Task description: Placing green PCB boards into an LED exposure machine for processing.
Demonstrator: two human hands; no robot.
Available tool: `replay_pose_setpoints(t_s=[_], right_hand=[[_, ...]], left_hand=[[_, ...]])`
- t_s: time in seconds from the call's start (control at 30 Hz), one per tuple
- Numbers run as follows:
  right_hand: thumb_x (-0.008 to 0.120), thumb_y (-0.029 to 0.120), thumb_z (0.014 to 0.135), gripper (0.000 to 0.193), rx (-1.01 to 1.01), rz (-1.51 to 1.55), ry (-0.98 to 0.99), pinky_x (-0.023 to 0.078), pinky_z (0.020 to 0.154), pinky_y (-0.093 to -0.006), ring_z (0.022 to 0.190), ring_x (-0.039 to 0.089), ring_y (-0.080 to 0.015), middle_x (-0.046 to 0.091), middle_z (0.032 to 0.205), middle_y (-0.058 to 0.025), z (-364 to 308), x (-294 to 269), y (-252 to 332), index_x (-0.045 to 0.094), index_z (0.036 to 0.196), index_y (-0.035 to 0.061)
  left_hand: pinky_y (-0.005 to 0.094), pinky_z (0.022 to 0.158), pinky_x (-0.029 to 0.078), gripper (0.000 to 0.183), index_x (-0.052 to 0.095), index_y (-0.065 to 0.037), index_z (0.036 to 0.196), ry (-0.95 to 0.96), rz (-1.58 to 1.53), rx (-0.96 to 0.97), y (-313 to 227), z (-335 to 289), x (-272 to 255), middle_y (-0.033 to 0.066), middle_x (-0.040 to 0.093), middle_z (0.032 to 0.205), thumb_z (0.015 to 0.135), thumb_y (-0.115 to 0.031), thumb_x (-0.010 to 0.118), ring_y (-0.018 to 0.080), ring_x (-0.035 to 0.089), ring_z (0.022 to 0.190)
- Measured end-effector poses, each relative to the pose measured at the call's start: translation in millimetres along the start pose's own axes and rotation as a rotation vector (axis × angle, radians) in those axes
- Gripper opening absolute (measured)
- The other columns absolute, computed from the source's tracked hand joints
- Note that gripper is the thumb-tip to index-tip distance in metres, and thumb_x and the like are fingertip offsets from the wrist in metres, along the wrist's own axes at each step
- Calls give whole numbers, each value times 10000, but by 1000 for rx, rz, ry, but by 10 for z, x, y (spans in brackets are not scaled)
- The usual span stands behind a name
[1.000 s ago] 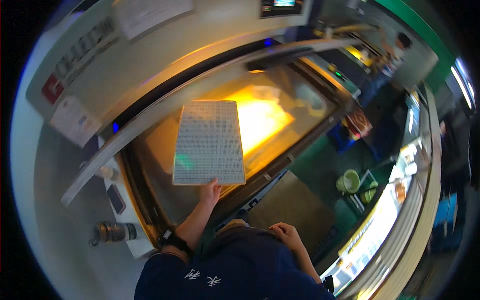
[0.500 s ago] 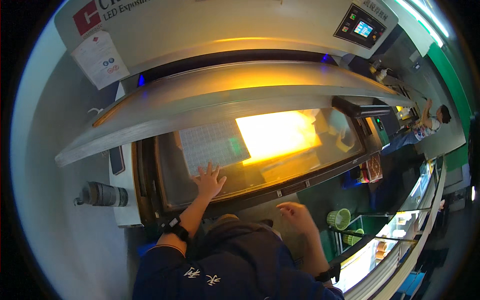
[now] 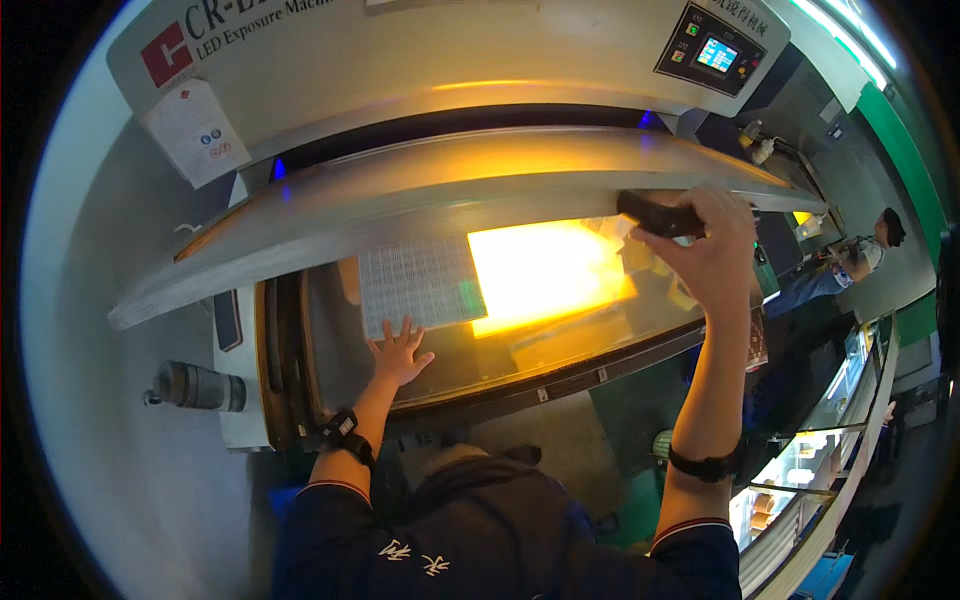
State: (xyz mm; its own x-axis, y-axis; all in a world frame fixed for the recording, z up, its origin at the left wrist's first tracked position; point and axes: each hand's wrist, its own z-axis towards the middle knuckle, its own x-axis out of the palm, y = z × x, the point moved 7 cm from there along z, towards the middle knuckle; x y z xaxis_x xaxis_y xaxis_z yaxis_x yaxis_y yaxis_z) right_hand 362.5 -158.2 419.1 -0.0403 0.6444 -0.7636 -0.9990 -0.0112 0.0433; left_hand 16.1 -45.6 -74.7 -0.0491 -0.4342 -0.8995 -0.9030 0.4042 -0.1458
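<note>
My left hand (image 3: 399, 358) lies flat with fingers spread on the glass bed (image 3: 345, 385) of an exposure machine. Its fingertips touch the near edge of a grey gridded film sheet (image 3: 415, 285). Beside the sheet, a rectangle of bright yellow light (image 3: 545, 278) glows through the glass. My right hand (image 3: 712, 235) is wrapped round the black handle (image 3: 655, 213) at the right of the raised lid (image 3: 440, 215). The lid slants above the bed and hides the bed's far part.
A control panel (image 3: 715, 52) with a lit screen is on the machine's front. At the left, a grey bottle (image 3: 200, 387) and a phone (image 3: 229, 320) rest on a white ledge (image 3: 240, 425). A person (image 3: 850, 260) stands at the far right, near a bright glass-fronted rack (image 3: 790, 480).
My right hand has risen from near my body, forward and right, and taken hold of the lid handle. The left hand stays spread at the film sheet's edge. The co-worker's raised arm has come down.
</note>
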Motion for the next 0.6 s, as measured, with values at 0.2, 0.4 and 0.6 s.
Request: replay_pose_setpoints(t_s=[0.2,0.4,0.6], right_hand=[[886,256,575,358,-121,146,-93,431,756,-385,806,611,-275,637,802,-31,-461,20,217,675,838,135],[887,330,572,329,31,56,341,469,667,-407,690,638,-290,659,703,-47,-1660,602,75,731,794,143],[758,584,729,479,158,-154,1329,522,783,-452,869,710,-291,736,882,-99,-3951,2456,-109,769,906,139]], left_hand=[[738,1124,9,835,182,-233,1594,-172,3,56,-141,-105,-24,99,21,1671,938,-723,344,422,3,1514],[595,1186,121,726,246,-118,1569,214,-354,667,-1592,-891,182,186,174,1629,1008,-546,416,403,122,1503],[397,1169,289,569,411,-49,1486,770,-645,1215,-2539,-1600,-394,202,357,1558,1046,-410,415,313,357,1432]])
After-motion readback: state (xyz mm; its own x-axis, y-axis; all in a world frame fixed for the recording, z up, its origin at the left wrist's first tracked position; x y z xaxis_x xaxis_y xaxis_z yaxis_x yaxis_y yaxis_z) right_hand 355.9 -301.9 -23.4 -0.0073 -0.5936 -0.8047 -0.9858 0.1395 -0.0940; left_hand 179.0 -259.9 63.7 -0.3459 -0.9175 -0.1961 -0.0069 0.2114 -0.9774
